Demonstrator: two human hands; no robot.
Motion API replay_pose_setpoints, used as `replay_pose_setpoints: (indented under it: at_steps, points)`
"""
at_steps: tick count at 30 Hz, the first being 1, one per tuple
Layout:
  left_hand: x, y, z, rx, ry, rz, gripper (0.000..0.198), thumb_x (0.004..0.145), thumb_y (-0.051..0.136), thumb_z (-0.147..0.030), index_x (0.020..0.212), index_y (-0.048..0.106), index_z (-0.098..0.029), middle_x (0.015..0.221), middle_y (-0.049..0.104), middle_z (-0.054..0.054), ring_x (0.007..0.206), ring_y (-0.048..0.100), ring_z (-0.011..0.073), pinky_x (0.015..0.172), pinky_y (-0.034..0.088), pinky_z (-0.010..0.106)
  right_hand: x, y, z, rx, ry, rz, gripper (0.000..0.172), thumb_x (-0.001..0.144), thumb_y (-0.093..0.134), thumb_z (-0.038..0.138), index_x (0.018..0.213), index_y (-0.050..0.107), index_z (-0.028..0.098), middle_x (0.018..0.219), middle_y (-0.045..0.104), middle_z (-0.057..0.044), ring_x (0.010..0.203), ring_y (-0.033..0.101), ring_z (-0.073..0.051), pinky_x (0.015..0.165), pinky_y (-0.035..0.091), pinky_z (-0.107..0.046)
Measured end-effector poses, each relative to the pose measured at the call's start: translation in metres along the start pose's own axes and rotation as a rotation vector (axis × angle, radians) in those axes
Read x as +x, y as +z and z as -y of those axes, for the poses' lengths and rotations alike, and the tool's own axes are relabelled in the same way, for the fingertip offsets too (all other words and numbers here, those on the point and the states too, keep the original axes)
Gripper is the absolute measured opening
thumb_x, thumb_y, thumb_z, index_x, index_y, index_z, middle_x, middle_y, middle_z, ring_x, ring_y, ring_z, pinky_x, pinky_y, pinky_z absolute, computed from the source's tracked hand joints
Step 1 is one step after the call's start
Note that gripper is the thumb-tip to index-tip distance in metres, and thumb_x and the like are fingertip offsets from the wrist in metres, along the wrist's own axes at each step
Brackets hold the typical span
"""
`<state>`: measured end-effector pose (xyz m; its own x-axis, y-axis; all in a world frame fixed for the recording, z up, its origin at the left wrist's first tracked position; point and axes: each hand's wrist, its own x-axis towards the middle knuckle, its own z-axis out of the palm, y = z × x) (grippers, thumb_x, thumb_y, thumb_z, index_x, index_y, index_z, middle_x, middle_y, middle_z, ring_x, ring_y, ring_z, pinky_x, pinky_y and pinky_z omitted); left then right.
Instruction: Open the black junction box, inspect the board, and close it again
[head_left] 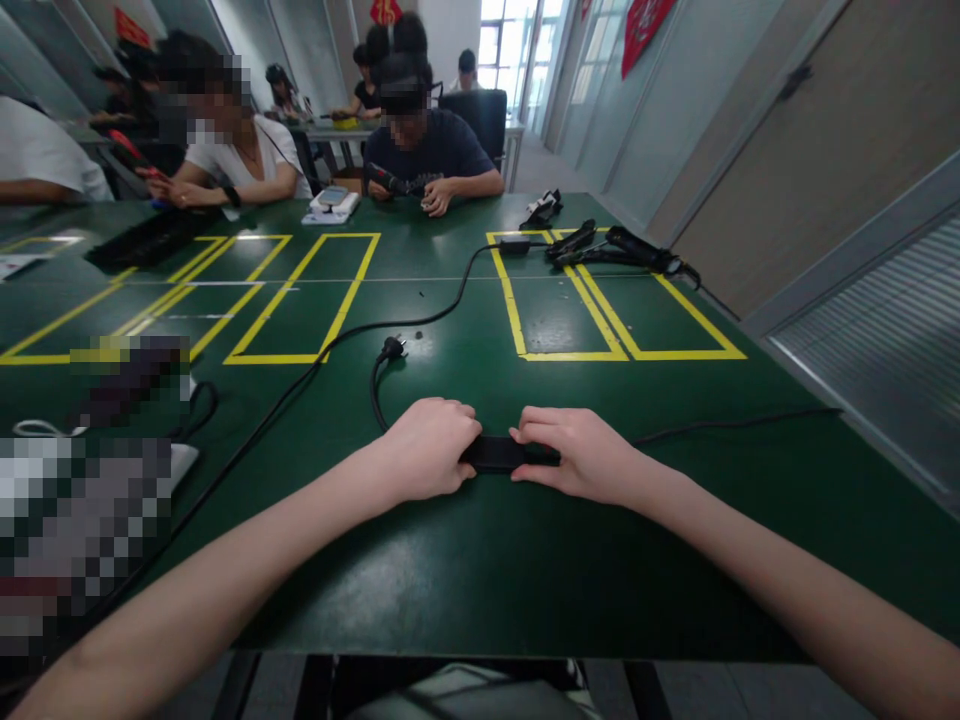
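Observation:
A black power adapter (496,455) lies low over the green table (420,590), right in front of me. Around its left end, my left hand (431,445) is closed, thumb on the near side. My right hand (574,450) curls its fingers and thumb about the right end. From beside my left hand a short black cord rises to a mains plug (393,348) lying on the table. A thin black cable (739,423) runs off to the right from behind my right wrist. Parts of the adapter are hidden under my fingers.
Yellow tape outlines (577,356) mark the table. A long black cable (360,328) crosses to the left, with black tools (637,248) at the far right. Blurred items (97,500) lie at left. A person in a dark shirt (435,150) sits opposite, others further back.

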<state>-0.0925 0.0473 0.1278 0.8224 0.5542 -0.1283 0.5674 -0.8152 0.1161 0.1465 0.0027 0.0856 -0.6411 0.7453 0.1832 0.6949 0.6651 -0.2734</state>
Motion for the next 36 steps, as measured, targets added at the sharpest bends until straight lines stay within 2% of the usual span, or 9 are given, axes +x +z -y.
replay_pose_setpoints:
  at_steps: [5, 9, 13, 16, 19, 23, 26, 29, 36]
  points:
    - [0.008, -0.007, 0.000, -0.007, -0.027, 0.065, 0.010, 0.078, 0.080, -0.025, 0.083, 0.079, -0.016, 0.086, 0.075, 0.010, 0.081, 0.074, 0.0298, 0.073, 0.056, 0.037, 0.008, -0.005, 0.005, -0.064, 0.049, 0.062, 0.026, 0.087, 0.084, 0.039, 0.096, 0.071, 0.019, 0.090, 0.067, -0.003, 0.072, 0.065, -0.017, 0.060, 0.041, -0.028]
    - [0.013, -0.007, -0.009, 0.033, -0.066, 0.117, 0.014, 0.078, 0.081, -0.024, 0.086, 0.080, -0.013, 0.089, 0.075, 0.014, 0.081, 0.075, 0.0340, 0.073, 0.057, 0.040, 0.018, -0.012, 0.008, -0.109, 0.109, 0.140, 0.029, 0.083, 0.089, 0.040, 0.092, 0.072, 0.018, 0.087, 0.067, -0.002, 0.069, 0.064, -0.017, 0.058, 0.036, -0.029]
    - [0.013, -0.003, -0.018, 0.103, -0.066, 0.114, 0.018, 0.083, 0.078, -0.026, 0.092, 0.079, -0.010, 0.095, 0.075, 0.017, 0.088, 0.074, 0.0345, 0.076, 0.058, 0.040, 0.022, -0.016, 0.015, -0.180, 0.122, 0.208, 0.030, 0.086, 0.085, 0.042, 0.093, 0.072, 0.016, 0.090, 0.069, -0.005, 0.073, 0.067, -0.020, 0.060, 0.040, -0.031]
    - [0.007, 0.005, -0.018, 0.138, -0.019, 0.065, 0.021, 0.088, 0.074, -0.028, 0.098, 0.076, -0.010, 0.100, 0.074, 0.018, 0.097, 0.073, 0.0343, 0.083, 0.058, 0.041, 0.020, -0.009, 0.029, -0.318, 0.056, 0.189, 0.031, 0.092, 0.078, 0.042, 0.098, 0.071, 0.013, 0.094, 0.070, -0.011, 0.081, 0.069, -0.026, 0.065, 0.046, -0.035]
    - [-0.002, 0.017, -0.012, 0.122, 0.021, 0.007, 0.029, 0.096, 0.067, -0.031, 0.112, 0.071, -0.007, 0.108, 0.072, 0.018, 0.101, 0.070, 0.0332, 0.089, 0.057, 0.043, 0.017, 0.008, 0.044, -0.469, 0.040, 0.093, 0.037, 0.094, 0.073, 0.047, 0.100, 0.069, 0.011, 0.095, 0.069, -0.017, 0.085, 0.067, -0.032, 0.069, 0.050, -0.041]
    - [-0.012, 0.041, 0.001, 0.066, 0.067, -0.131, 0.044, 0.103, 0.057, -0.035, 0.139, 0.058, -0.009, 0.120, 0.069, 0.018, 0.111, 0.067, 0.0310, 0.093, 0.054, 0.041, 0.017, 0.029, 0.044, -0.485, 0.075, 0.023, 0.035, 0.106, 0.055, 0.046, 0.106, 0.064, 0.012, 0.095, 0.068, -0.016, 0.081, 0.067, -0.029, 0.066, 0.049, -0.039]
    - [-0.013, 0.056, 0.012, 0.054, 0.146, -0.198, 0.052, 0.107, 0.051, -0.038, 0.150, 0.047, -0.009, 0.124, 0.067, 0.017, 0.115, 0.064, 0.0303, 0.096, 0.053, 0.042, 0.018, 0.033, 0.036, -0.450, 0.070, 0.073, 0.037, 0.109, 0.049, 0.049, 0.109, 0.062, 0.014, 0.094, 0.068, -0.012, 0.078, 0.068, -0.025, 0.064, 0.048, -0.035]
    - [-0.011, 0.066, 0.022, 0.041, 0.235, -0.234, 0.054, 0.110, 0.045, -0.042, 0.153, 0.043, -0.010, 0.119, 0.069, 0.016, 0.111, 0.065, 0.0287, 0.093, 0.052, 0.040, 0.019, 0.031, 0.031, -0.469, 0.086, 0.132, 0.040, 0.108, 0.051, 0.050, 0.117, 0.061, 0.011, 0.098, 0.069, -0.013, 0.080, 0.070, -0.025, 0.064, 0.047, -0.033]
    - [-0.007, 0.071, 0.032, -0.009, 0.251, -0.407, 0.048, 0.113, 0.038, -0.044, 0.146, 0.053, -0.012, 0.120, 0.073, 0.015, 0.103, 0.066, 0.0264, 0.088, 0.052, 0.040, 0.023, 0.020, 0.020, -0.311, 0.110, 0.224, 0.041, 0.110, 0.047, 0.048, 0.122, 0.061, 0.012, 0.100, 0.074, -0.013, 0.081, 0.075, -0.026, 0.063, 0.048, -0.032]
